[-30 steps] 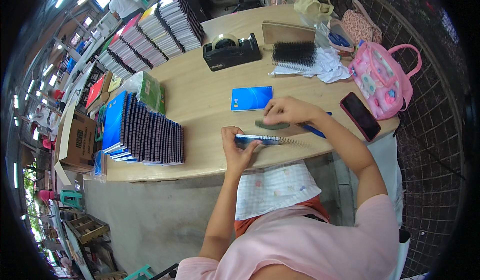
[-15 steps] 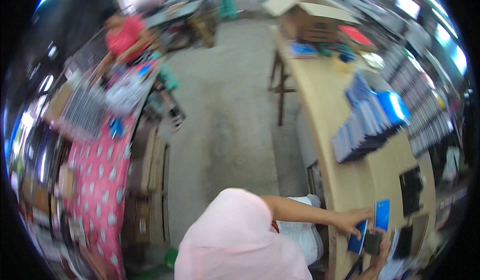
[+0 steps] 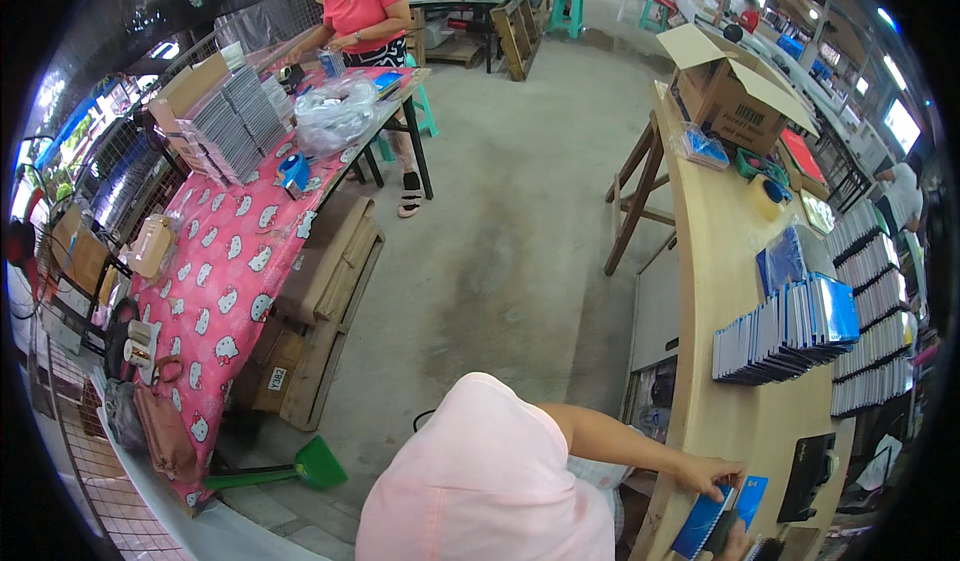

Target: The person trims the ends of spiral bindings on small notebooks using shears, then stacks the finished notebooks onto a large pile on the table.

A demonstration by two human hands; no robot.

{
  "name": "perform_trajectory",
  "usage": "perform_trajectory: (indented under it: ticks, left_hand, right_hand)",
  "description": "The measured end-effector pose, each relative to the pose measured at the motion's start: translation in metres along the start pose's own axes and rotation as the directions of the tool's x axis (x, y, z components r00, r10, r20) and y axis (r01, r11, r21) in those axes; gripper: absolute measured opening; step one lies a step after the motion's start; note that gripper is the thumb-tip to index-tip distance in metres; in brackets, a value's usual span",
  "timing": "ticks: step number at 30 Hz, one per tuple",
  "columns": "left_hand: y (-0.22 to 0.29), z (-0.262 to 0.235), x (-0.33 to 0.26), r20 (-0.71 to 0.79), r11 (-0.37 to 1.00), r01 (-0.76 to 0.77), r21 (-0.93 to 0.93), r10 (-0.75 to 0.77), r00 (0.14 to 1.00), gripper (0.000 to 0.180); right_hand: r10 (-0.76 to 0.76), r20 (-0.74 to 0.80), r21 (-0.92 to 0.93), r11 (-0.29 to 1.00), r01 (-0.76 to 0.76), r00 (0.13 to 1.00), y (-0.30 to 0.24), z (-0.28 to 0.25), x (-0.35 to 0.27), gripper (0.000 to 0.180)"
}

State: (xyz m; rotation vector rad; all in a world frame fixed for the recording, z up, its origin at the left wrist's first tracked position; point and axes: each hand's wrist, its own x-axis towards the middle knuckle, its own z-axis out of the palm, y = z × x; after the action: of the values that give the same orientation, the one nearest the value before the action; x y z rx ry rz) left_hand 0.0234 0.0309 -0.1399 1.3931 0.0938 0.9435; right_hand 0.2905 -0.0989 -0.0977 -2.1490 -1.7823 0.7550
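At the near end of the wooden table (image 3: 720, 426), my left hand (image 3: 708, 474) grips the top of a blue-covered notebook (image 3: 697, 527) with closed fingers. My right hand (image 3: 738, 541), partly cut off by the lower edge of the picture, is closed on a small dark block (image 3: 721, 530) against the notebook's right side. A second blue notebook (image 3: 752, 493) lies just beyond, partly covered by my hands. To their right rests a flat black device with a handle (image 3: 806, 477).
A row of blue notebooks (image 3: 780, 336) stands farther along the table, near tall notebook stacks (image 3: 872, 311). An open cardboard box (image 3: 735, 106) sits at the far end. Left, a pink-covered table (image 3: 215, 291) bears grey stacks; a person (image 3: 365, 11) stands there. A green dustpan (image 3: 318, 464) lies below.
The view has swung, shifting the tables, and is sharper now. The seated-looking person at left appears upright. My hands remain at the notebook, now lower in the picture.
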Motion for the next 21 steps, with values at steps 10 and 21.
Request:
perform_trajectory:
  ticks: [10,21]
  left_hand:
    - [-0.011,-0.004,0.014,0.123,0.997,0.069,-0.026,-0.065,0.99,0.029]
    - [0.0,0.002,0.014,0.1,0.968,0.135,-0.21,-0.116,0.988,0.042]
  right_hand:
    - [0.225,-0.043,0.148,0.965,-0.217,0.973,-0.076,-0.018,-0.012,0.044]
    - [0.209,0.041,0.206,0.955,-0.213,0.977,-0.123,-0.034,-0.014,0.045]
